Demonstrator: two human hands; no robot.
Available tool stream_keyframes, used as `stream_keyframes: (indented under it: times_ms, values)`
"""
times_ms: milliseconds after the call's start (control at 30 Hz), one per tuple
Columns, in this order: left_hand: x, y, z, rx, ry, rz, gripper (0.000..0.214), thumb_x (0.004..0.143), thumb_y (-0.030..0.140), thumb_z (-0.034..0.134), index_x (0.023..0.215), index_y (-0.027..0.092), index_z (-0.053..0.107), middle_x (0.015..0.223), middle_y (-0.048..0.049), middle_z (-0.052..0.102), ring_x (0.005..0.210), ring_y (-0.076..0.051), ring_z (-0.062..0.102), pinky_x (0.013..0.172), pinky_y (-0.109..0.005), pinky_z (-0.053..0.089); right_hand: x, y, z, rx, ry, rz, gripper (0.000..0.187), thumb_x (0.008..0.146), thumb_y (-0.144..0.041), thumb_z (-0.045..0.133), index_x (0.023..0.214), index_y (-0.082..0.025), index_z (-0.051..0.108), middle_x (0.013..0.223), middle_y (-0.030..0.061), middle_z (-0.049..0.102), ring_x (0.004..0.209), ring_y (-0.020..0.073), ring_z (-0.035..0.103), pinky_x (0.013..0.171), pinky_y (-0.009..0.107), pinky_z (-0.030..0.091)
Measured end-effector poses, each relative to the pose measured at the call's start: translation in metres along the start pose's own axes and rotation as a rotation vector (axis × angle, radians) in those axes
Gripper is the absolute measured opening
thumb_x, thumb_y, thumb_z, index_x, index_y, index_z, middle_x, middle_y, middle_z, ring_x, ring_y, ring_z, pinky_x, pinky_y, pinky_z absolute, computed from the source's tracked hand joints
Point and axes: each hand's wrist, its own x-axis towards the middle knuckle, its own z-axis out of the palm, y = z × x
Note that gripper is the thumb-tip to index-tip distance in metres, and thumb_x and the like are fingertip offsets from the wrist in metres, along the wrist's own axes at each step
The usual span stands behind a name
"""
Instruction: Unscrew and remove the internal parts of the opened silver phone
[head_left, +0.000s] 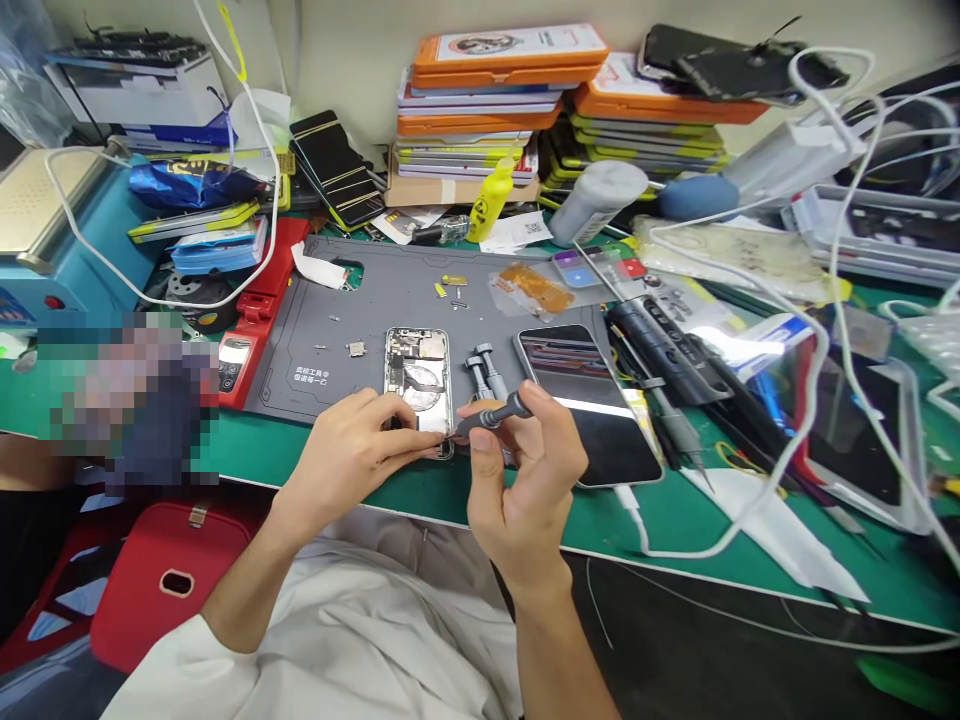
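An opened phone [417, 367] with bare inner parts and a round coil lies on the grey work mat [352, 330]. My left hand [358, 445] is closed over its lower end, fingers pressed together along the frame. In my right hand [525, 470] is a small dark grey screwdriver [493, 413], pinched between thumb and fingers. Its tip points left at the phone's lower right corner; my fingers hide the exact contact. Two more small screwdrivers [487, 370] lie just right of the phone. Farther right rests a second phone [589, 405], dark screen up, with a white cable plugged in.
Small metal parts [355, 349] are scattered on the mat. Orange cases [510, 60] and boxes stack at the back, near a yellow bottle [492, 200]. A soldering-iron-like tool [679, 425] and loose white cables crowd the right. A red stool [165, 585] stands at lower left.
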Motion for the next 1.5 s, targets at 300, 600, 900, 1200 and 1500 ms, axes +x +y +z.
stream_keyframes:
  times_ms: [300, 600, 900, 1200, 1500]
  values:
    - [0.000, 0.002, -0.001, -0.012, -0.013, -0.021, 0.026, 0.115, 0.038, 0.065, 0.109, 0.027, 0.087, 0.098, -0.0016, 0.078, 0.079, -0.017, 0.058, 0.072, -0.031, 0.045, 0.000, 0.003, -0.002, -0.104, 0.004, -0.099, 0.076, 0.104, -0.009, 0.070, 0.172, -0.031, 0.042, 0.138, 0.0121, 0.078, 0.105, 0.0238, 0.087, 0.080, 0.036, 0.077]
    - [-0.001, 0.003, -0.002, -0.071, -0.051, -0.102, 0.024, 0.116, 0.032, 0.064, 0.108, 0.024, 0.085, 0.103, -0.0020, 0.080, 0.085, -0.016, 0.065, 0.079, -0.031, 0.051, 0.000, 0.002, -0.004, -0.031, -0.010, -0.081, 0.070, 0.109, -0.009, 0.056, 0.173, -0.030, 0.039, 0.147, 0.0157, 0.075, 0.120, 0.0261, 0.084, 0.072, 0.033, 0.075]
    - [-0.001, 0.003, -0.001, -0.068, -0.041, -0.110, 0.026, 0.117, 0.033, 0.062, 0.108, 0.022, 0.084, 0.103, -0.0027, 0.080, 0.088, -0.017, 0.069, 0.080, -0.032, 0.052, -0.001, 0.001, -0.001, -0.069, 0.049, -0.033, 0.077, 0.105, -0.011, 0.068, 0.173, -0.031, 0.040, 0.141, 0.0162, 0.075, 0.107, 0.0239, 0.084, 0.070, 0.032, 0.074]
    - [-0.001, 0.003, 0.000, -0.057, -0.047, -0.096, 0.023, 0.116, 0.035, 0.064, 0.111, 0.024, 0.083, 0.104, -0.0029, 0.079, 0.090, -0.017, 0.071, 0.083, -0.032, 0.053, 0.006, -0.003, -0.002, 0.261, 0.025, 0.018, 0.067, 0.105, -0.008, 0.067, 0.164, -0.033, 0.046, 0.119, 0.0070, 0.075, 0.091, 0.0185, 0.083, 0.067, 0.030, 0.074]
    - [-0.002, 0.002, -0.003, -0.054, -0.048, -0.097, 0.021, 0.115, 0.031, 0.065, 0.107, 0.023, 0.084, 0.104, -0.0027, 0.081, 0.088, -0.016, 0.069, 0.081, -0.031, 0.052, 0.009, -0.007, -0.002, 0.220, 0.240, 0.101, 0.063, 0.104, -0.010, 0.070, 0.159, -0.036, 0.052, 0.109, 0.0034, 0.074, 0.082, 0.0179, 0.079, 0.057, 0.029, 0.070]
